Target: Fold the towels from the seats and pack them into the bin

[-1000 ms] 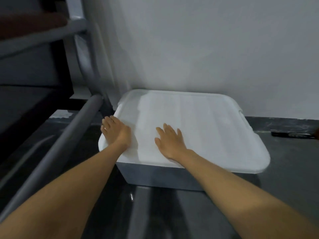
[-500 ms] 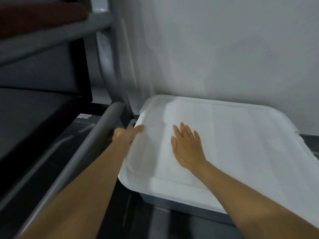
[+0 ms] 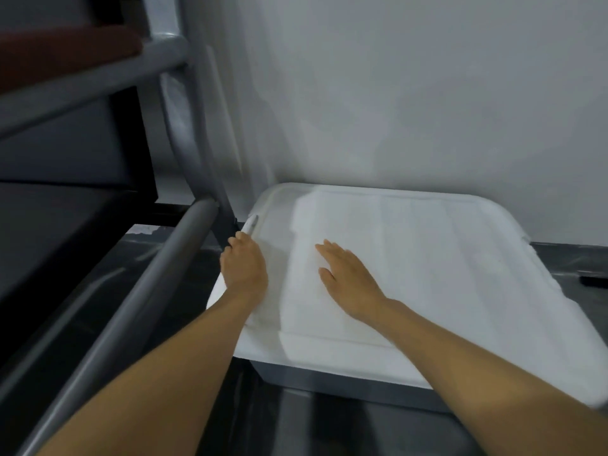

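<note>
Curled over the left rim of the white lid (image 3: 427,258), the left hand (image 3: 245,264) has its knuckles up and its fingers bent down past the edge, so it holds that rim; the fingertips themselves are hidden below the rim. Right of it, the right hand (image 3: 345,278) lies flat on top of the lid, fingers straight and close together, clasping nothing. Both forearms reach in from the near side of the lid. Under the lid only a strip of the grey bin (image 3: 329,383) shows at the near side, and whatever the bin contains is covered. Its far edge sits against the pale wall (image 3: 394,93). Left of the lid runs a grey metal tube (image 3: 148,291) of a seat frame, with a dark red cushion (image 3: 65,51) high above it, blurred. At the lid's right, a small dark object (image 3: 594,280) is cut off by the picture edge and cannot be identified. Half a second ago the left fingers were stretched along the rim; now they hook over it, while the right hand has kept its flat rest.
</note>
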A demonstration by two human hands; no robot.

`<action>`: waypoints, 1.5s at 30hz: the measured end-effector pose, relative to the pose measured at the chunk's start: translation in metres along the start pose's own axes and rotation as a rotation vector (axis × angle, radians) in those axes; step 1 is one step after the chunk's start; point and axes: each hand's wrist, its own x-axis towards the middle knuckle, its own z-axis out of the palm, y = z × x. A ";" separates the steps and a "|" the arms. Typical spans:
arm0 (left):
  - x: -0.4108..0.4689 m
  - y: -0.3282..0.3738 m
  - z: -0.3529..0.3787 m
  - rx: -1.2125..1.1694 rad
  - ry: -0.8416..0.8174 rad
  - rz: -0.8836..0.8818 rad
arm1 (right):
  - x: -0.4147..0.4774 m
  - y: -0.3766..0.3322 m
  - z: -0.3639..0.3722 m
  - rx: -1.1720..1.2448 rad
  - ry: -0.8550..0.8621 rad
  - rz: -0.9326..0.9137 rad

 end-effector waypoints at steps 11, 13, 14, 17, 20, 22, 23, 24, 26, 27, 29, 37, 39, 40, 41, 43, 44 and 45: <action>-0.103 0.169 0.034 0.020 -0.295 0.740 | -0.141 0.176 -0.092 0.475 0.395 1.010; -0.125 0.178 0.044 0.041 -0.355 0.833 | -0.146 0.184 -0.097 0.911 0.394 1.022; -0.131 0.179 0.048 0.047 -0.357 0.849 | -0.147 0.188 -0.099 0.999 0.372 1.023; -0.133 0.176 0.050 0.041 -0.346 0.860 | -0.148 0.201 -0.102 1.140 0.318 1.041; -0.127 0.171 0.046 0.067 -0.397 0.909 | -0.137 0.207 -0.097 1.033 0.445 0.972; -0.127 0.169 0.048 0.076 -0.403 0.920 | -0.129 0.206 -0.094 0.791 0.502 0.925; -0.128 0.170 0.049 0.075 -0.392 0.916 | -0.126 0.205 -0.093 0.649 0.501 0.911; -0.128 0.170 0.050 0.076 -0.380 0.912 | -0.123 0.203 -0.092 0.523 0.493 0.896; -0.127 0.172 0.052 0.078 -0.368 0.905 | -0.119 0.199 -0.093 0.310 0.460 0.876; -0.127 0.173 0.052 0.079 -0.363 0.903 | -0.117 0.198 -0.093 0.221 0.441 0.875; -0.124 0.175 0.052 0.075 -0.357 0.890 | -0.112 0.196 -0.095 0.090 0.409 0.855; -0.114 0.196 0.057 0.044 -0.355 0.761 | -0.097 0.197 -0.098 -0.045 0.379 0.784; -0.116 0.193 0.054 0.051 -0.389 0.770 | -0.100 0.197 -0.095 -0.056 0.369 0.772; -0.116 0.190 0.050 0.052 -0.418 0.777 | -0.101 0.197 -0.095 -0.045 0.347 0.772; -0.116 0.187 0.047 0.058 -0.463 0.792 | -0.102 0.196 -0.095 -0.034 0.304 0.792; -0.113 0.179 0.033 -0.013 -0.548 0.784 | -0.102 0.187 -0.101 -0.052 0.225 0.862; -0.113 0.175 0.022 -0.075 -0.589 0.758 | -0.103 0.179 -0.104 -0.099 0.224 0.858; -0.111 0.171 0.006 -0.115 -0.614 0.670 | -0.105 0.164 -0.110 -0.154 0.226 0.841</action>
